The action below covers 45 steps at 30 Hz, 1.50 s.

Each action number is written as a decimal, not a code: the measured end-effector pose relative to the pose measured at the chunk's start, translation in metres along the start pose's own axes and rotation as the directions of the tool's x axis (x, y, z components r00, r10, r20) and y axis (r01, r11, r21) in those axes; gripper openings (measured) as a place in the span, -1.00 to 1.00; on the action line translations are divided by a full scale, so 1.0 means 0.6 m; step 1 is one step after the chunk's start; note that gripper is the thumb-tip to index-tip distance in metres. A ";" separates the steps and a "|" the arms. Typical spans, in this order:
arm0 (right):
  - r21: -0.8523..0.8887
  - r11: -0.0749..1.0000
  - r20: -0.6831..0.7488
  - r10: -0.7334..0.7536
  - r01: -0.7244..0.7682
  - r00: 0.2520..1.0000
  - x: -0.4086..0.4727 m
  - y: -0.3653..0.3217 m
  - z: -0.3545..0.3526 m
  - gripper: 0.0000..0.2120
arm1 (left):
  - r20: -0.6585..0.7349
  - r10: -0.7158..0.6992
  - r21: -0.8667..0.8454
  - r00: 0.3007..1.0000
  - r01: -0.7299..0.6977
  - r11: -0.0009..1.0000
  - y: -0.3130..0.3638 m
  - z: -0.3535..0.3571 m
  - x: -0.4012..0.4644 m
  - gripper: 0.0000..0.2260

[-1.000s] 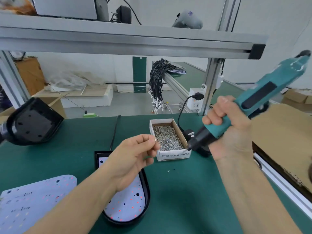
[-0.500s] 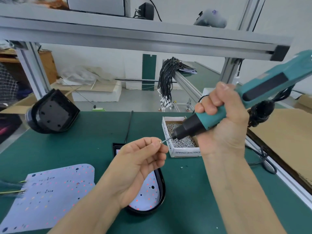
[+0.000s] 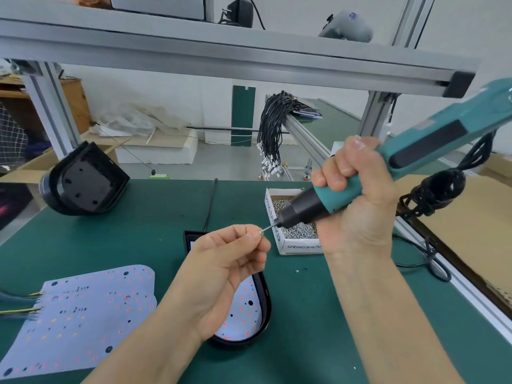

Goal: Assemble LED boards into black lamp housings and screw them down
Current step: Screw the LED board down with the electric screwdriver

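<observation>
The left hand point(image 3: 221, 270) pinches a screw point(image 3: 260, 231) up to the bit so it seats there. The right hand point(image 3: 357, 200) grips the electric screwdriver point(image 3: 415, 162), angled down to meet it, above the lamp housing point(image 3: 264, 306).

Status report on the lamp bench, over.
Left hand pinches a screw at the driver bit. Right hand grips the screwdriver. LED board seated in housing, unscrewed. Nothing in the way.
</observation>
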State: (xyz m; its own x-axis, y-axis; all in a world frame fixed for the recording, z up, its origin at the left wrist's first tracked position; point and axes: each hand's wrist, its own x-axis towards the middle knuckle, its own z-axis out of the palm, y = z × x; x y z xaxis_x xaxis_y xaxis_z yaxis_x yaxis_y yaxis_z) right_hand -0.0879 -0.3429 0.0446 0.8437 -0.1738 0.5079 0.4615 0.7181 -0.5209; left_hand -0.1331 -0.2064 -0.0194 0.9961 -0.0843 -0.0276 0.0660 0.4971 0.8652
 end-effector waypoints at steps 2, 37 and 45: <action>-0.003 1.000 0.021 0.008 -0.007 1.000 -0.002 0.002 -0.003 -0.70 | -0.009 0.038 0.070 0.999 -0.037 0.997 0.002 -0.001 -0.003 -0.93; -0.067 0.990 -0.238 0.108 -0.127 0.965 -0.003 0.112 -0.078 -0.70 | -0.471 -0.099 0.526 0.877 0.370 0.766 -0.011 -0.119 0.040 -0.33; -0.196 0.963 -0.250 0.136 -0.187 0.959 0.006 0.163 -0.099 -0.67 | -0.429 -0.097 0.646 0.898 0.380 0.662 -0.013 -0.125 0.075 -0.79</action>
State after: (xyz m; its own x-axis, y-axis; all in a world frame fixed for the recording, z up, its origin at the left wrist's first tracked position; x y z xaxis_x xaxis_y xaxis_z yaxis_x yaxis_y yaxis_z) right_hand -0.0237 -0.3133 -0.0454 0.9401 -0.2375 0.2447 0.3398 0.5921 -0.7307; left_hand -0.0842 -0.1493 -0.0647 0.9134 0.2470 -0.3237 0.3843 -0.2605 0.8857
